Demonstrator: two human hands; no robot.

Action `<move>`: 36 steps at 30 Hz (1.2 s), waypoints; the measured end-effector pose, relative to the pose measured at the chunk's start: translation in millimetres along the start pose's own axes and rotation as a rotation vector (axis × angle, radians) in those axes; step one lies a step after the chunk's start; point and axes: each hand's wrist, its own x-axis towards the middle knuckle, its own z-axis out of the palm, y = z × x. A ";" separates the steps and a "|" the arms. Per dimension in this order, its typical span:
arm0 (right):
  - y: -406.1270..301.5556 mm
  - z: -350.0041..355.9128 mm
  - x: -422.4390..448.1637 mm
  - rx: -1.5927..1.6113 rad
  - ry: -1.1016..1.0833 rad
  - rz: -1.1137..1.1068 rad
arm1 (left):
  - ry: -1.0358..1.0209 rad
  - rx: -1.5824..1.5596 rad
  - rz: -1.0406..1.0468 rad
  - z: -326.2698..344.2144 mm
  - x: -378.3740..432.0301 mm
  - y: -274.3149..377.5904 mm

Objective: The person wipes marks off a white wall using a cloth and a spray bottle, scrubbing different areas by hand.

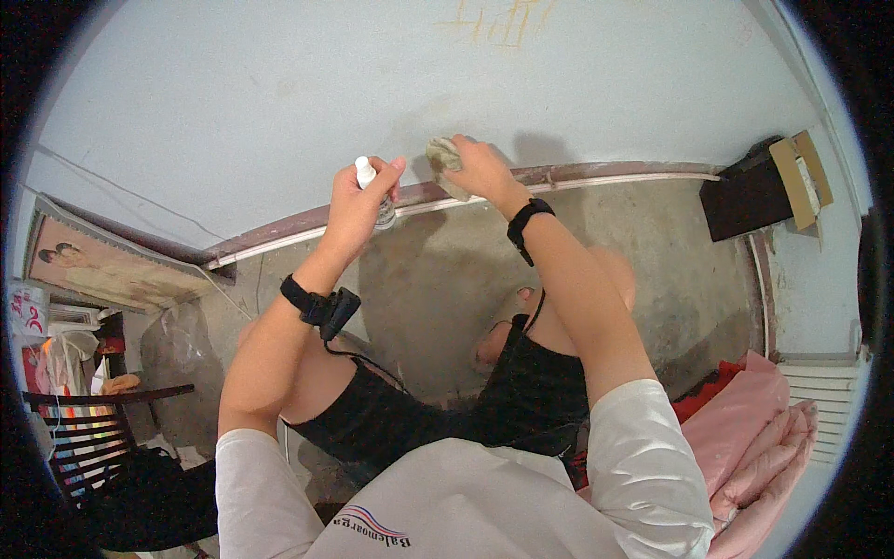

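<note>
My left hand [362,202] is closed around a small clear bottle with a white cap [364,170], its base showing below the fingers. To the right of it, my right hand [483,168] grips a crumpled, pale greenish-grey cloth [443,159] close to the light blue wall [279,91]. Whether the cloth touches the wall cannot be told. Both hands are above the reddish-brown baseboard [293,218] and the white conduit [614,179] along the wall's foot. Yellow-orange marks [497,22] show higher on the wall.
A black box with an open cardboard carton [803,185] stands at the right. Pink bedding [758,447] lies lower right. A framed picture [105,262] leans at the left, above a dark slatted chair [91,433]. A thin cable runs across the concrete floor [426,300].
</note>
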 end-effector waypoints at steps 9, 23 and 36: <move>7.8 -23.2 -2.2 -0.031 -0.130 0.168 | -0.022 0.014 0.019 3.1 1.7 -2.7; 108.5 -28.3 -22.0 -0.005 0.162 0.424 | -0.064 0.021 0.024 17.3 1.8 5.1; 48.5 4.2 -1.7 0.006 0.013 0.222 | -0.043 0.008 -0.010 10.8 -1.8 6.4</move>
